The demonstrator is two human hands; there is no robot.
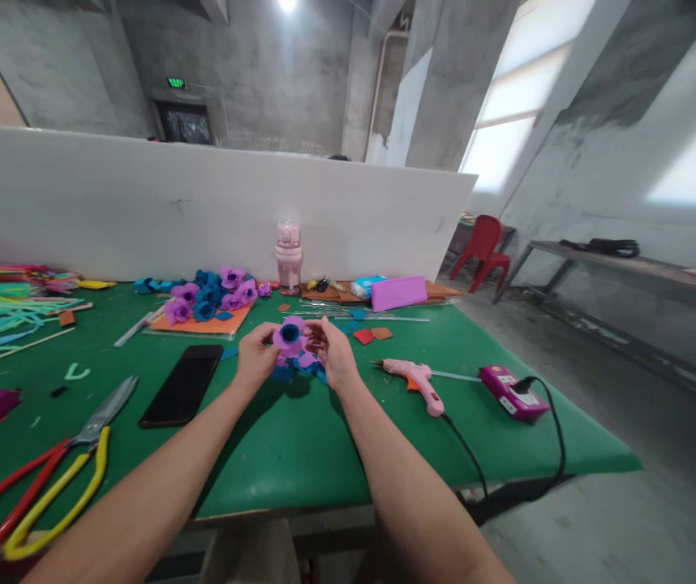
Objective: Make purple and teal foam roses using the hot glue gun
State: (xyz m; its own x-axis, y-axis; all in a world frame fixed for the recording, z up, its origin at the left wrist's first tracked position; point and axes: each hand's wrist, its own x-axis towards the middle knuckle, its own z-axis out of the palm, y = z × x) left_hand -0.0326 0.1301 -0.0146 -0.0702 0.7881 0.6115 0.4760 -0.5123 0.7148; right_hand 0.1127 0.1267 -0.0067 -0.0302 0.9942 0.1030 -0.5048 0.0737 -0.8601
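Over the green table I hold up a purple craft flower (290,334) with a dark blue rolled centre. My left hand (256,354) pinches its left petal between thumb and fingers. Curled at the flower's right edge, the fingers of my right hand (332,353) appear to grip a petal, though the contact is partly hidden. Just below and behind the flower lie loose blue and purple pieces (307,365). A pink glue gun (414,378) rests on its side to the right of my right hand. Left of my left hand lies a black phone (182,385).
Purple and blue flowers (211,294) sit on an orange sheet (202,324). Red-and-yellow-handled scissors (74,454) lie at left, near coloured strips (13,312). A pink bottle (289,258) stands by the white partition (202,203). A cable runs from a purple power strip (511,393).
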